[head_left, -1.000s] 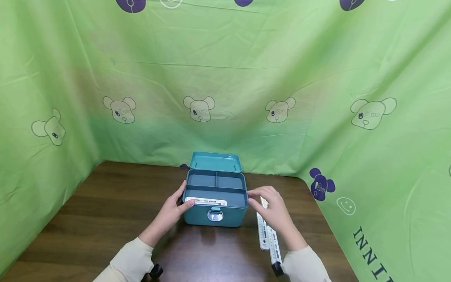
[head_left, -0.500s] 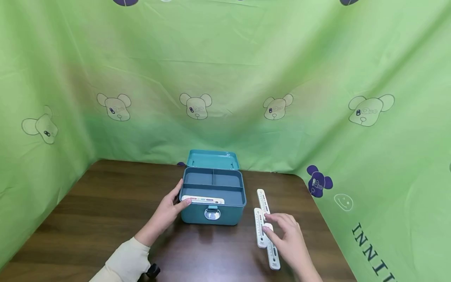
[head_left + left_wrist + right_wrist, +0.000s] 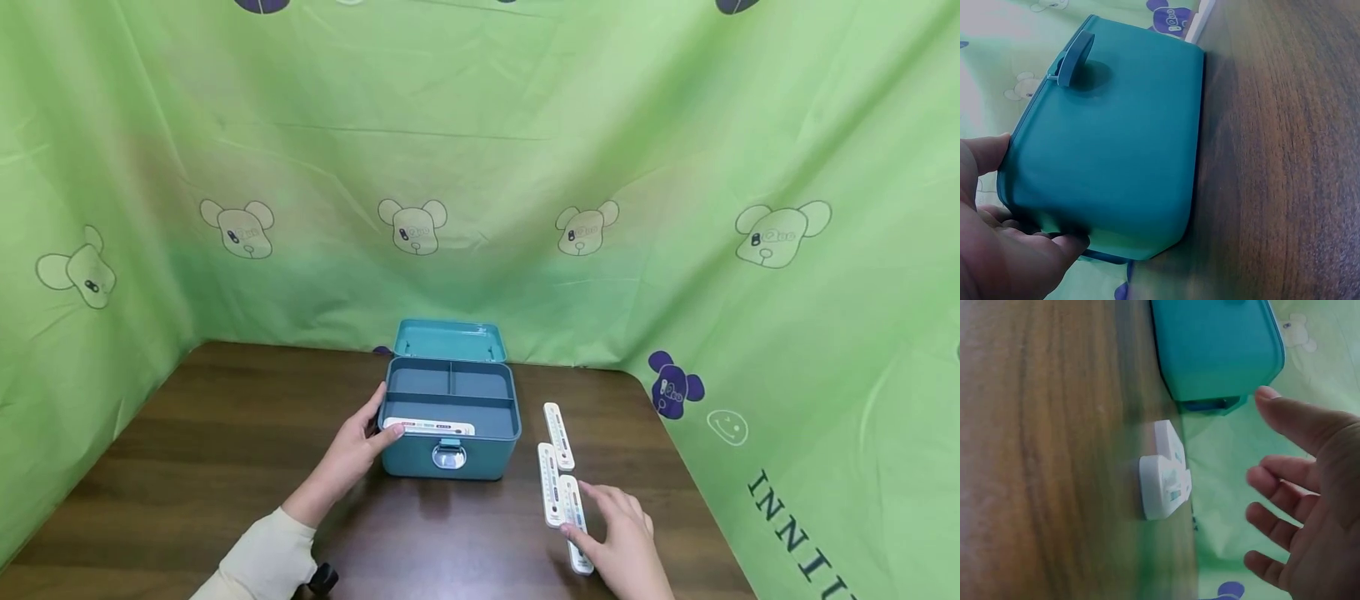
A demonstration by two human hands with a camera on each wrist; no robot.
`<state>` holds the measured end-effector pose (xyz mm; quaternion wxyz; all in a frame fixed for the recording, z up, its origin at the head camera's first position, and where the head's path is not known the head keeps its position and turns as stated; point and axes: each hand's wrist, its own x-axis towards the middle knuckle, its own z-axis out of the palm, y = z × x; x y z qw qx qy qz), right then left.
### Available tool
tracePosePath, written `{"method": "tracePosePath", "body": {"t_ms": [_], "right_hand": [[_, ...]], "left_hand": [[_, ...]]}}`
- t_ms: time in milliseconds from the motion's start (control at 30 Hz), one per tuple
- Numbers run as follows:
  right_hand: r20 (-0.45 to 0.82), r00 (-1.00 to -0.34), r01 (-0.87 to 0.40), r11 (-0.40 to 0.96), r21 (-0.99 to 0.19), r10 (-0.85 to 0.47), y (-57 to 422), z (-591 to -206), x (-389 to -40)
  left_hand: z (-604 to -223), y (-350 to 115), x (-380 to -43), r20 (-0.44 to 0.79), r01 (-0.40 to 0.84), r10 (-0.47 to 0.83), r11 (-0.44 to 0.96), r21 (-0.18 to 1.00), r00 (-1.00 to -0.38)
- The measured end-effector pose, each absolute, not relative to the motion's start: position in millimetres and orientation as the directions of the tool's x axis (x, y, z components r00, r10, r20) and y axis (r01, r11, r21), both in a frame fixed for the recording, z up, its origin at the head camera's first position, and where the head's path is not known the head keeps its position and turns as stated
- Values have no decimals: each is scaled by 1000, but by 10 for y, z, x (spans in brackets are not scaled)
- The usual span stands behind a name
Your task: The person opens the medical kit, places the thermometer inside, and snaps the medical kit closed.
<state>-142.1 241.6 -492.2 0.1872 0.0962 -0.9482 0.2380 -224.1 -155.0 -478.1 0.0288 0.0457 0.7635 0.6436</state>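
Note:
A teal storage box [image 3: 483, 462] with a divided top tray stands on the table, its lid [image 3: 450, 342] tipped back. My left hand [image 3: 347, 457] grips its left front corner, thumb over the rim and fingers along the side. A white strip thermometer [image 3: 431, 427] lies in the tray's front compartment. To the right of the box are three similar ones: a far thermometer [image 3: 558, 436], a middle thermometer [image 3: 549, 483] and a near thermometer [image 3: 572, 500]. My right hand [image 3: 624, 542] hovers over the near one, thumb and fingers apart and holding nothing.
The brown wooden table [image 3: 247, 433] carries the box near its back edge. A green printed curtain [image 3: 480, 275] hangs behind and along both sides. A metal latch [image 3: 448, 457] hangs on the box front, facing me.
My right hand has left the box's right side and moved right and toward me, over the near thermometer. My left hand keeps its grip on the box.

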Motion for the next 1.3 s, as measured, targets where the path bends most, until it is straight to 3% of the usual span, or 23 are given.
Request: {"method": "tracePosePath", "body": {"t_ms": [167, 467, 833, 1300], "right_hand": [[314, -948, -179, 892, -415, -45, 2494, -4955, -1362], [2, -992, 108, 866, -489, 124, 2559, -5008, -1346], [-112, -979, 203, 881, -429, 171, 2502, -5188, -1335], [-147, -962, 270, 865, -422, 229, 2412, -5166, -1294]], "left_hand": [[-4779, -1533, -2232, 21, 40, 115, 158, 987, -993], [-4794, -1515, -2229, 46, 58, 107, 113, 992, -993], [-4804, -1531, -2209, 31, 41, 103, 96, 995, -994], [-4830, -1530, -2220, 31, 38, 100, 68, 997, -994]]}}
